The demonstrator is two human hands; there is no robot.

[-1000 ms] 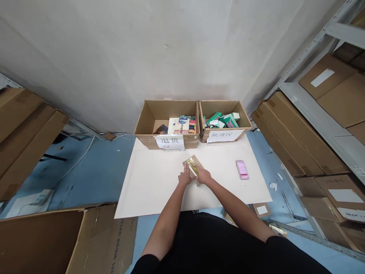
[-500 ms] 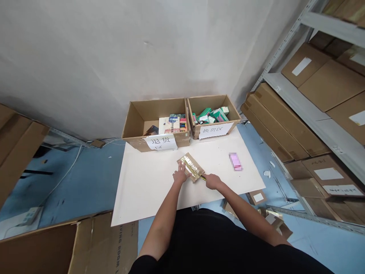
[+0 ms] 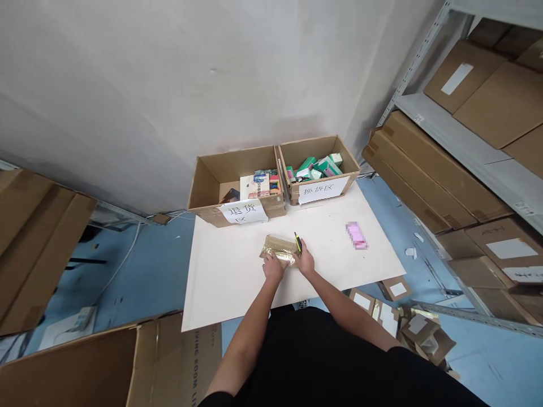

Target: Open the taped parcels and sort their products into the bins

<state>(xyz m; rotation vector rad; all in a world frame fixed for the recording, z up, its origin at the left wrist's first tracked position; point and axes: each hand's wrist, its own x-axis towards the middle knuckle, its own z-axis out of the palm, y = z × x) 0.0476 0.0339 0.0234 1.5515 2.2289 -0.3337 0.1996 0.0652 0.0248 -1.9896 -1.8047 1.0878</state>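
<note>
Fingers of the right hand grip a yellow cutter, back at the taped parcel after pulling clear. Left hand lies flat and open, pinning it.

A small flat parcel of brown cardboard, wrapped in glossy tape that shines gold, lies flat on the white counter near its middle, its long side running roughly left to right. The left hand presses on its near edge. At its right end stands a slim yellow-and-black cutter, gripped in the right hand, with its tip pointing away from the person.
</note>
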